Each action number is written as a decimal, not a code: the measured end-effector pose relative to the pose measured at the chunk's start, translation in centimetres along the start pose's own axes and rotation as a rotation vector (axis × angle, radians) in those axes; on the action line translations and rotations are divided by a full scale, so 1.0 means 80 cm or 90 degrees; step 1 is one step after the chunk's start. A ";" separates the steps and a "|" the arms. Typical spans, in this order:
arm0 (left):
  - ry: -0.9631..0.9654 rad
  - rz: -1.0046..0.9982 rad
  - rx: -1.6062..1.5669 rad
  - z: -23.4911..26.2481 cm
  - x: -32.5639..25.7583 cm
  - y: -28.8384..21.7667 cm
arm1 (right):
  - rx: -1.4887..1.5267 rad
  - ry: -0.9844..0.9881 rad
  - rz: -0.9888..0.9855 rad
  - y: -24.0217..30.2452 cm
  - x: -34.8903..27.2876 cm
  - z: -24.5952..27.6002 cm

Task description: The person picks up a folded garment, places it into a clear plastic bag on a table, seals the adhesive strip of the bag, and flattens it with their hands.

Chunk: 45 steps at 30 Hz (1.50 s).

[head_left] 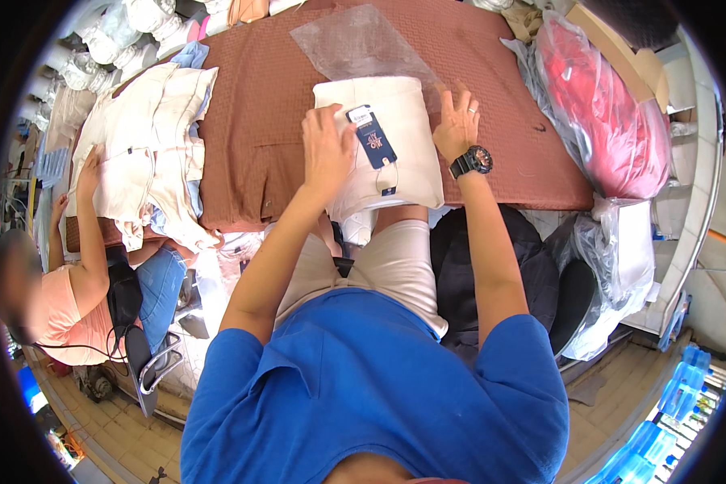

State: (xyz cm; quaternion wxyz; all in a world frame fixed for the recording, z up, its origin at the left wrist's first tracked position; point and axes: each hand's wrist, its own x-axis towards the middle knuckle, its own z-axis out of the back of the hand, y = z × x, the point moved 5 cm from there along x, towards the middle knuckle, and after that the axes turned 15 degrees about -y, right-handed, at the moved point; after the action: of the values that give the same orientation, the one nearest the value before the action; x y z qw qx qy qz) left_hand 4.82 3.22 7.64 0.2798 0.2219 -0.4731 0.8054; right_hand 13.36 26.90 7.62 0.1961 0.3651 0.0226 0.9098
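Note:
A folded cream garment (395,129) lies on the brown-covered table (258,105), with a dark blue hang tag (375,139) on a string on top. My left hand (327,149) rests flat on the garment's left part, fingers touching the tag. My right hand (457,121), with a ring and a black wristwatch, presses flat at the garment's right edge. A clear plastic bag (355,40) lies just beyond the garment.
A heap of cream garments (149,145) covers the table's left end, where a seated person's hand (87,171) touches it. A big clear bag of red fabric (601,113) sits at the right. More plastic bags (613,258) and a black stool (492,266) stand below.

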 end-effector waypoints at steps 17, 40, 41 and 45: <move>0.150 -0.263 -0.033 -0.036 -0.058 -0.029 | 0.272 -0.078 0.227 -0.025 0.102 -0.027; 0.260 -0.315 0.099 -0.067 0.164 -0.003 | 0.234 0.048 -0.238 -0.031 0.098 -0.059; 0.278 -0.298 0.085 -0.068 0.168 -0.001 | 0.226 0.129 -0.337 -0.044 0.073 -0.077; 0.327 -0.298 0.042 -0.073 0.182 0.003 | 0.409 0.294 -0.481 -0.047 0.032 -0.130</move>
State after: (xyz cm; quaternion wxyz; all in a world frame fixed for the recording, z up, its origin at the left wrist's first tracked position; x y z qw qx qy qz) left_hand -6.75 11.80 13.87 0.5598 0.1234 -0.2971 0.7636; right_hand 5.96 32.38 0.99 0.3780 0.1634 0.4715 0.7798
